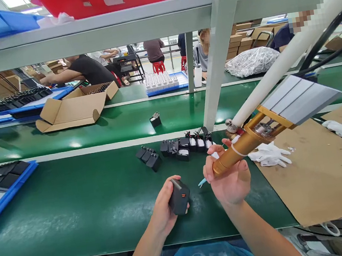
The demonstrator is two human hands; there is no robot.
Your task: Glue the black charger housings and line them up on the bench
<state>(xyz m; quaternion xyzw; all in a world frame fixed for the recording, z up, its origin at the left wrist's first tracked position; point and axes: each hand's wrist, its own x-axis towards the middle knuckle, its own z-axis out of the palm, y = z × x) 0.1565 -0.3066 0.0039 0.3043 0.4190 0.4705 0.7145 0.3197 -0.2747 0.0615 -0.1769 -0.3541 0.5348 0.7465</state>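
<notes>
My left hand (165, 205) is closed around a black adapter-like case (179, 196) with small orange marks on its face, holding it just above the green bench. To its right, my right hand (231, 179) is palm up, its fingers curled around a gold cylindrical tool (233, 153). A light-blue pointed tip (202, 182) shows beyond the fingers; I cannot tell whether it belongs to the tool. Grey flat panels (300, 97) are at the tool's upper end. Several black adapters (181, 145) lie in a cluster beyond my hands, with a few more (149, 158) to the left.
A blue-rimmed tray (8, 192) of black parts stands at left. White gloves (270, 155) lie on cardboard (320, 170) at right. A slanted white pole (285, 57) and a frame post (221, 44) cross the view. Beyond are an open carton (70, 112) and other people.
</notes>
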